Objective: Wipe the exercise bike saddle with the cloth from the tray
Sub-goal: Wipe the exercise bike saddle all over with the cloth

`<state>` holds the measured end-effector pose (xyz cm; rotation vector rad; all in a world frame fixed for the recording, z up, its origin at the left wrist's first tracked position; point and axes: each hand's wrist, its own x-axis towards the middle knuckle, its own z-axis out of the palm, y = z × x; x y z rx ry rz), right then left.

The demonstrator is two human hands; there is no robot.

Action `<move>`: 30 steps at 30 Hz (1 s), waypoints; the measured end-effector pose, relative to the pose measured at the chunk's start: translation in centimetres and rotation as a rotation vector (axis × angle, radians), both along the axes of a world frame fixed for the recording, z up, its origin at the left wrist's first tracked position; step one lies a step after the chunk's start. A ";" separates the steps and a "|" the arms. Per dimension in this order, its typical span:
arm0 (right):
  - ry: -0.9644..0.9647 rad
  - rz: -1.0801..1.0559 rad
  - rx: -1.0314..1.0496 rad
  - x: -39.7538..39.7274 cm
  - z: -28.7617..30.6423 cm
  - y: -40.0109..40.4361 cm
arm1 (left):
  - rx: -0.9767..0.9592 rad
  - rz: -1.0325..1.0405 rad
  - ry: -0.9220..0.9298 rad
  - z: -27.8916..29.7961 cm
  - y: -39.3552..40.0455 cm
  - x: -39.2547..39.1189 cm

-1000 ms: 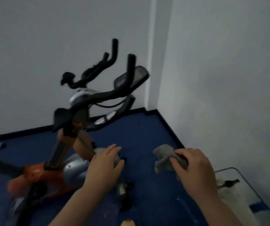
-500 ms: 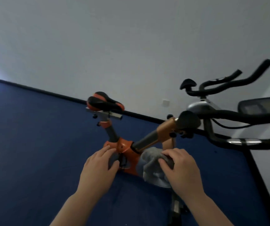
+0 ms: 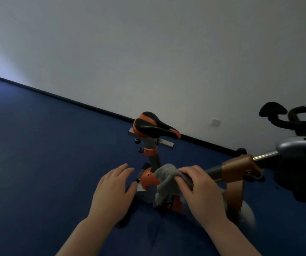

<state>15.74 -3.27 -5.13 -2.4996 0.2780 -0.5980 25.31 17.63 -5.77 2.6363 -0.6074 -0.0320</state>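
Note:
The black and orange saddle (image 3: 154, 127) of the exercise bike stands on its post at the centre of the view, nose pointing right. Below it, nearer to me, my right hand (image 3: 202, 191) grips a crumpled grey cloth (image 3: 167, 180), which hangs in front of the orange frame (image 3: 148, 179). My left hand (image 3: 112, 191) hovers beside it on the left, empty, fingers slightly spread. Neither hand touches the saddle. The tray is out of view.
The bike's black handlebars (image 3: 285, 117) and grey housing (image 3: 300, 148) fill the right edge, with a copper-coloured stem (image 3: 240, 167) running toward my right hand. A white wall (image 3: 148, 52) with a black skirting stands behind. Blue floor (image 3: 37, 163) spreads to the left.
The view has swung left from the handlebars and the corner to the saddle. Both hands stay raised in front of me, the right one still holding the cloth, and the saddle looks nearer.

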 end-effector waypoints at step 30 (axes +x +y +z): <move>0.118 0.094 0.005 22.0 -4.6 -12.0 | -0.084 0.166 0.107 -3.7 -10.6 19.6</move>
